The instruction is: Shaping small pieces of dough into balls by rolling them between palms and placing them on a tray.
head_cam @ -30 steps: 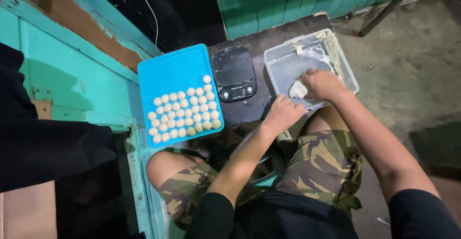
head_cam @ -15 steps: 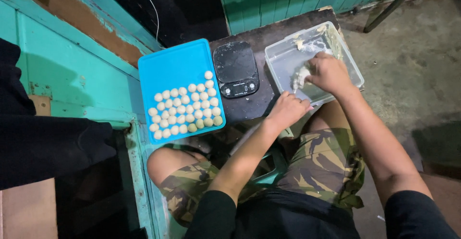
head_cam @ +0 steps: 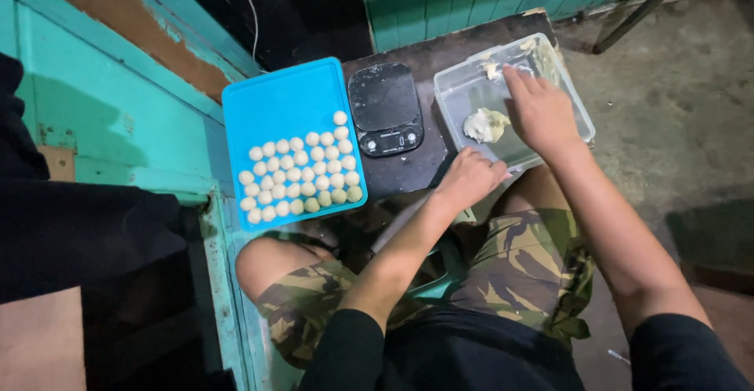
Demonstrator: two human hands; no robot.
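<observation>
Right hand [head_cam: 540, 112] lies flat and open in the clear plastic tub [head_cam: 576, 104] beside the soft, sticky-looking pale dough lump [head_cam: 484, 124], best pinched from its edge, we'd say, while our left hand [head_cam: 469, 179], seemingly empty, grips the tub's rim.

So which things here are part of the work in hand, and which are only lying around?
In use:
- clear tub, right hand inside it
- dough lump in the tub
- left hand at the tub's near edge
- blue tray with dough balls
- black scale

Lying about:
- white cable
- metal rod
</observation>
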